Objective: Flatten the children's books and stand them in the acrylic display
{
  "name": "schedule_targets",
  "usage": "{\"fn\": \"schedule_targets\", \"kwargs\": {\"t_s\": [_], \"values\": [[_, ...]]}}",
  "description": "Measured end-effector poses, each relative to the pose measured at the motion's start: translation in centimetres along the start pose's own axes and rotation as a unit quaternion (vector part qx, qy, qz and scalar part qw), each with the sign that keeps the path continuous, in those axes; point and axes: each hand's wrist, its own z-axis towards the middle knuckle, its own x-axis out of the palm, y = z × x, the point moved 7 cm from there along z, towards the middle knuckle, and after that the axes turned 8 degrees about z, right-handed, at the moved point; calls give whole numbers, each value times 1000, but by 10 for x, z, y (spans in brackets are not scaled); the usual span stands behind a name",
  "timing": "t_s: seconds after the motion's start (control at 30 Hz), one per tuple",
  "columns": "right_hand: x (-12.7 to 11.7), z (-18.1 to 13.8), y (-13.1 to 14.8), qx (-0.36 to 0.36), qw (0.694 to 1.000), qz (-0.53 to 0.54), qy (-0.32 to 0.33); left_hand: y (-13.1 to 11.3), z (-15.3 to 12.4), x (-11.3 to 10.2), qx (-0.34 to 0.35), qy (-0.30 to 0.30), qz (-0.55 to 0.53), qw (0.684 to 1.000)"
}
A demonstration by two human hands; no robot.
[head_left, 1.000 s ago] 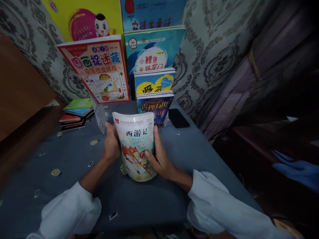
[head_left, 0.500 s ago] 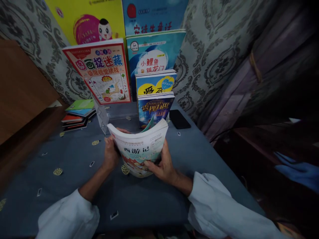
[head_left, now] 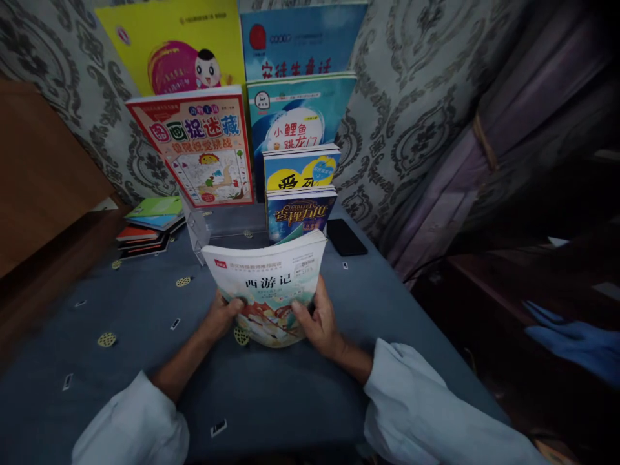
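Note:
A white-topped paperback book (head_left: 268,290) stands upright and slightly bowed between my two hands, its illustrated cover turned toward me. My left hand (head_left: 223,316) is closed on its left edge, the thumb lying on the cover and the other fingers hidden behind. On the right side my right hand (head_left: 320,320) grips the book, thumb pressed on the front. Just beyond it a dark blue book (head_left: 298,216) stands in the front of a clear stand (head_left: 196,232). A bit of green shows above the paperback's top edge.
Rising behind are a red-bordered picture book (head_left: 203,155), a teal book (head_left: 300,110), a yellow book (head_left: 174,39) and a blue book (head_left: 300,32). A black phone (head_left: 347,237) lies right of the stand. Stacked books (head_left: 152,216) lie left on the blue-grey tablecloth (head_left: 130,303).
My left hand has shifted from behind the book's left edge to put its thumb on the cover. The book has flattened somewhat, showing more of its front.

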Motion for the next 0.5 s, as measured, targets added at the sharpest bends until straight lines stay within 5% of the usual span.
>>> {"fn": "schedule_targets", "kwargs": {"t_s": [0.07, 0.17, 0.5], "values": [[-3, 3, 0, 0, 1000, 3, -12, -4, -1, 9, -29, 88, 12, 996], [-6, 7, 0, -7, 1000, 18, -16, -11, -2, 13, -46, 141, 31, 988], [-11, 7, 5, -58, 994, -92, 30, -12, 4, -10, -31, 52, 47, 997]]}}
